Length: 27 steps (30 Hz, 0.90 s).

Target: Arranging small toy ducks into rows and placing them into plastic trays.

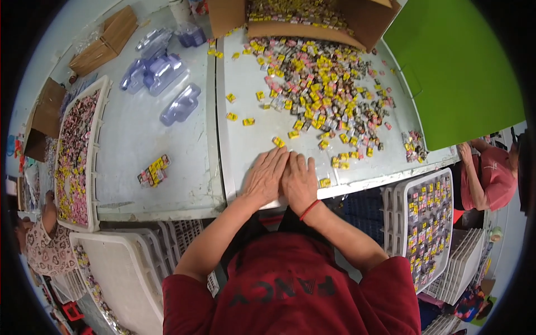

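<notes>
My left hand [264, 177] lies palm down at the table's front edge, its fingers stretched out and pressed side by side. My right hand [300, 181], with a red cord [309, 210] round the wrist, rests against it, its fingers slightly bent and a little apart. Whatever may be under the palms is hidden. A small yellow packet [278, 142] lies just beyond the fingertips. Another yellow packet [325, 183] sits to the right of my right hand. Farther out spreads a large loose heap of small yellow, pink and dark packets [321, 97].
An open cardboard box [307, 33] of packets lies at the far side. Clear plastic shells [181, 104] and a cluster of packets [154, 171] are on the left. Filled trays [104, 111] flank the table. A green board [455, 67] stands right; people work at both sides.
</notes>
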{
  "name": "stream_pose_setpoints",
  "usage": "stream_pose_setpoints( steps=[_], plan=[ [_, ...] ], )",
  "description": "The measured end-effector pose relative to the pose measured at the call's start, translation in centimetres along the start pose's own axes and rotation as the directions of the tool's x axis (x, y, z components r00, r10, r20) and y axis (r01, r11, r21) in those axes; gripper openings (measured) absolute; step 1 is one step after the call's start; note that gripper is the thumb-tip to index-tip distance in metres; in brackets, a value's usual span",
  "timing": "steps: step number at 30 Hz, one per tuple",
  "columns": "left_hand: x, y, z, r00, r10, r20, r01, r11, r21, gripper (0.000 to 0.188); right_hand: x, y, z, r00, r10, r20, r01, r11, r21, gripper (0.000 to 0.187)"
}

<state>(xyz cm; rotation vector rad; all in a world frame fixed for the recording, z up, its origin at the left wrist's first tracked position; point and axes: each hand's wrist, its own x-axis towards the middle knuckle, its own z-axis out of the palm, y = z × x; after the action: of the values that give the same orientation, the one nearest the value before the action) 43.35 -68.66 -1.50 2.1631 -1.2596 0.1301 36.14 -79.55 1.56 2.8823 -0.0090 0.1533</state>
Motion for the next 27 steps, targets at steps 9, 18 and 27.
stream_pose_setpoints(
  steps=[9,18,27],
  plan=[
    [0.8,0.2,-0.8,0.993,-0.032,0.116,0.032,0.999,0.001,0.079,0.3,3.5,2.0,0.92,0.253,-0.299,0.002,0.76,0.65,0.029],
    [0.2,0.1,-0.6,0.988,-0.028,0.151,0.019,0.998,0.062,0.079,1.4,3.6,1.0,0.962,0.185,-0.203,-0.058,0.859,0.508,0.03],
    [0.5,0.2,-0.6,0.993,-0.011,0.114,0.003,0.997,0.072,0.076,2.4,5.6,1.4,0.975,0.219,-0.019,-0.13,0.64,0.758,0.021]
  ],
)
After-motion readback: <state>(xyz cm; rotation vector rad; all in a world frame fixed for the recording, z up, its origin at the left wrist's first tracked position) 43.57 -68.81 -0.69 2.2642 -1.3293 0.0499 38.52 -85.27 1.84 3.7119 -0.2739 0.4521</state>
